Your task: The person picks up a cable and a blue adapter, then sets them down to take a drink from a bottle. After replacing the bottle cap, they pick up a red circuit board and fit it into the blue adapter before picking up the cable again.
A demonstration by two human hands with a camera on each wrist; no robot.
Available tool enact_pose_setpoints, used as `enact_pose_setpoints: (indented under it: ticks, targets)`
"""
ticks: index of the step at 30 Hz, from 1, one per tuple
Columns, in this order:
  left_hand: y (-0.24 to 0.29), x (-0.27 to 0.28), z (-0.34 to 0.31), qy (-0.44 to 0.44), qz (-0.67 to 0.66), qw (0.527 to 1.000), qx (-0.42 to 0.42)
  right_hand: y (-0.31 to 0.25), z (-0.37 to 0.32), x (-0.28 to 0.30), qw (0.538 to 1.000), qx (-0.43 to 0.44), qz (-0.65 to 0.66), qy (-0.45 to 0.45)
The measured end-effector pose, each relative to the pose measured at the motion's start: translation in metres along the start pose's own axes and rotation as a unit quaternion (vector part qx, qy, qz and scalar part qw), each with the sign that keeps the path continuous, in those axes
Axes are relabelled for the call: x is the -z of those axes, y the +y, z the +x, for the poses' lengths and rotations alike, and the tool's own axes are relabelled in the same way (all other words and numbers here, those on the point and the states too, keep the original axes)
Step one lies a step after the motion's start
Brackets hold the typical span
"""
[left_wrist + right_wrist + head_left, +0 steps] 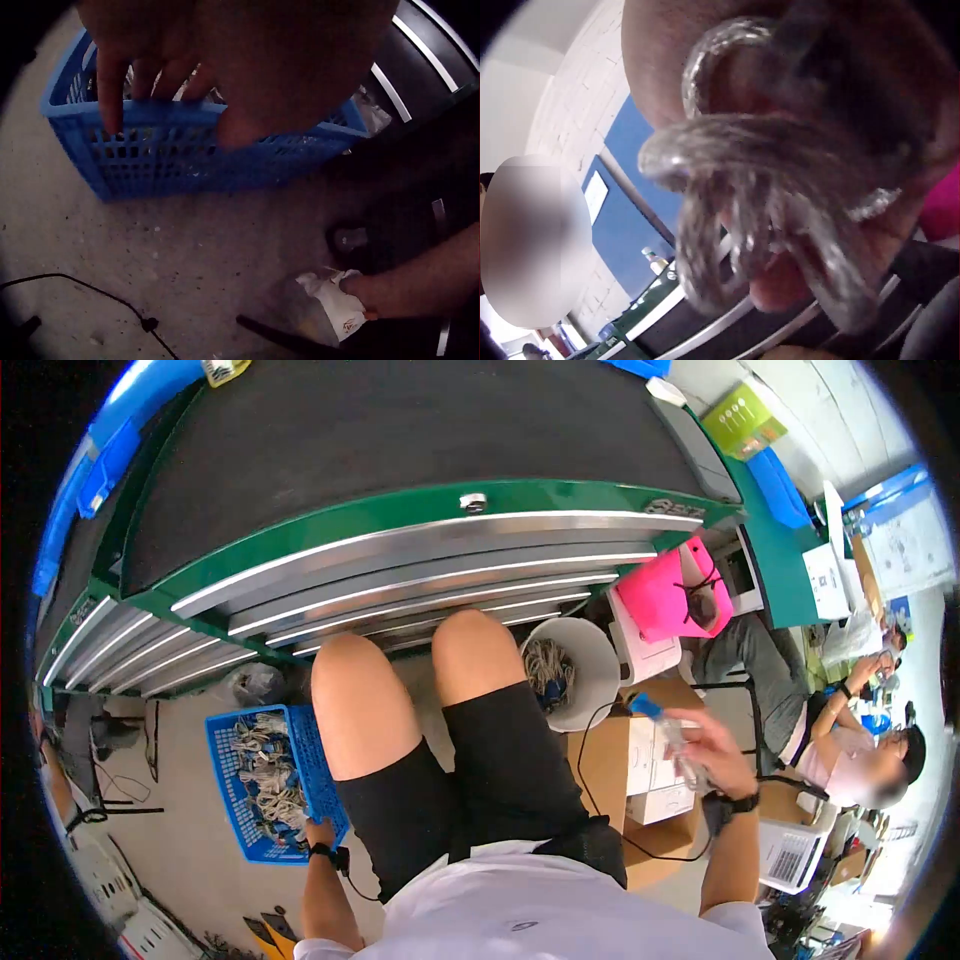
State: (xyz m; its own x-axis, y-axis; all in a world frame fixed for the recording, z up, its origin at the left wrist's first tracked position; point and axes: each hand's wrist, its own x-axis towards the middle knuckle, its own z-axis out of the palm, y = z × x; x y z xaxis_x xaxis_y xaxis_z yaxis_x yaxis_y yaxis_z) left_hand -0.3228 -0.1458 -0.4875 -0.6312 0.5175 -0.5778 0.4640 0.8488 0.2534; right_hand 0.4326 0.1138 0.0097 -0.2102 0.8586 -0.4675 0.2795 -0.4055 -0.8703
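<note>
My right hand [722, 750] holds a coiled, clear-jacketed braided cable [742, 150], raised above the cardboard boxes at my right. A blue end piece [643, 706] sticks out beyond the fingers. In the right wrist view the loops cover much of the palm and fingers. Down at my left, my left hand [319, 833] grips the near rim of a blue plastic basket [172, 112]. Its thumb and one finger lie outside the rim, while other fingers pass behind it. Several bundled cables [268, 770] fill the basket.
A white bin [597, 670] with more cables [548, 665] stands beyond my right knee, near a pink container [655, 600]. An open cardboard box [600, 760] holds white boxes. The green drawer cabinet [400, 510] fronts my knees. Another person [840, 745] sits at right.
</note>
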Motion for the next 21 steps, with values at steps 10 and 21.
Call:
enact_pose_setpoints:
  ticks: [10,21]
  targets:
    - [-0.013,0.002,0.01,-0.023,0.227,0.925,-0.304,0.186,0.179,-0.012,0.986,-0.157,0.044,-0.021]
    - [-0.036,0.01,-0.033,-0.022,-0.21,0.97,-0.125,0.329,0.28,-0.016,0.935,-0.085,-0.343,-0.025]
